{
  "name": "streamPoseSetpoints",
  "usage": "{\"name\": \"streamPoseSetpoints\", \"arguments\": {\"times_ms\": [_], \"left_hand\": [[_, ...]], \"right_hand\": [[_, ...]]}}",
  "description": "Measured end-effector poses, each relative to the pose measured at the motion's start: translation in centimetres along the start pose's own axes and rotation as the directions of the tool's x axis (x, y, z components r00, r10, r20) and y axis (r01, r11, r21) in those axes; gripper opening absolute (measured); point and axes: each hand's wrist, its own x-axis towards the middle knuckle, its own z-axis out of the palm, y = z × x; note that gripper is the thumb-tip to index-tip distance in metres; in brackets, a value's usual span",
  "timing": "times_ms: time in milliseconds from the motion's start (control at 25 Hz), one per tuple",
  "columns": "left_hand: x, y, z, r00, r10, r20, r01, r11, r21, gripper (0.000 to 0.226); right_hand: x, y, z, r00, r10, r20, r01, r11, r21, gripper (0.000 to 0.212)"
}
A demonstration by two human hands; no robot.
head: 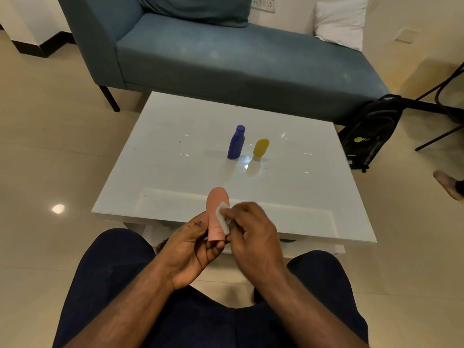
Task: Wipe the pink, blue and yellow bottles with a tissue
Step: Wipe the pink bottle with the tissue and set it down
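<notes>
My left hand [193, 243] grips the pink bottle [216, 209] by its cap end, holding it over the near edge of the white table [175, 151] with its rounded end pointing away from me. My right hand [253, 232] presses a folded white tissue [223, 217] against the pink bottle's right side. The blue bottle [236, 142] stands upright near the table's middle. Just to its right, the yellow bottle [260, 148] stands on its pale cap.
A blue-grey sofa [226, 59] runs behind the table with a white pillow [341, 21] at its right end. A black backpack [369, 134] leans on the floor to the right. Another person's foot [448, 184] shows at the right edge. My knees sit below the table.
</notes>
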Motion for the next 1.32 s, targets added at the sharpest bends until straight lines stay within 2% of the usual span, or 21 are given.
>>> {"name": "streamPoseSetpoints", "arguments": {"times_ms": [80, 240, 440, 560, 600, 720, 760, 840, 960, 1040, 1200, 1320], "left_hand": [[0.1, 0.0, -0.2, 1.000, 0.006, 0.003, -0.006, 1.000, 0.004, 0.037], [-0.1, 0.0, 0.0, 0.996, -0.052, 0.079, 0.050, 0.998, 0.024, 0.044], [-0.2, 0.1, -0.2, 0.997, -0.016, 0.080, 0.014, 1.000, 0.019, 0.042], [-0.2, 0.0, -0.3, 0.998, -0.003, 0.068, 0.000, 0.999, 0.043, 0.041], [-0.2, -0.1, -0.3, 0.996, 0.002, 0.086, -0.009, 0.997, 0.076, 0.045], [-0.2, -0.5, -0.3, 0.994, -0.016, 0.110, -0.004, 0.984, 0.179, 0.075], [-0.3, -0.5, -0.3, 0.994, -0.020, 0.104, -0.001, 0.981, 0.196, 0.077], [-0.2, -0.5, -0.4, 0.995, -0.005, 0.101, -0.017, 0.978, 0.209, 0.071], [0.0, -0.3, -0.5, 0.994, 0.048, 0.095, -0.069, 0.972, 0.224, 0.058], [0.1, -0.4, -0.5, 0.993, 0.053, 0.104, -0.079, 0.959, 0.273, 0.057], [-0.1, -0.9, -0.5, 0.994, 0.031, 0.103, -0.065, 0.937, 0.342, 0.065], [-0.1, -0.8, -0.7, 0.994, 0.049, 0.103, -0.079, 0.948, 0.307, 0.062]], "right_hand": [[-0.8, 0.0, 0.0, 1.000, 0.002, 0.011, -0.002, 0.999, 0.034, 0.025], [3.1, 0.9, -0.8, 0.992, 0.099, -0.074, -0.096, 0.995, 0.040, 0.021], [1.0, -0.2, -0.4, 0.995, 0.102, 0.018, -0.104, 0.991, 0.083, 0.022], [-0.2, -0.4, -0.2, 0.996, 0.084, 0.027, -0.086, 0.993, 0.078, 0.023], [0.4, -0.2, -0.3, 0.996, 0.086, 0.024, -0.088, 0.992, 0.087, 0.023], [3.0, 0.6, -0.6, 0.992, 0.125, 0.017, -0.126, 0.989, 0.074, 0.021], [3.6, 0.7, -0.7, 0.991, 0.134, 0.012, -0.134, 0.988, 0.072, 0.021], [3.1, 0.3, -0.8, 0.992, 0.124, 0.018, -0.125, 0.990, 0.064, 0.021], [0.7, -0.9, -0.6, 0.996, 0.014, 0.090, -0.018, 0.999, 0.040, 0.024], [1.1, -0.6, -0.8, 0.997, -0.020, 0.081, 0.020, 1.000, -0.007, 0.023], [4.0, 1.1, -1.3, 0.992, 0.116, 0.048, -0.114, 0.992, -0.048, 0.023], [3.3, 0.4, -1.3, 0.995, 0.089, 0.050, -0.088, 0.996, -0.022, 0.023]]}}
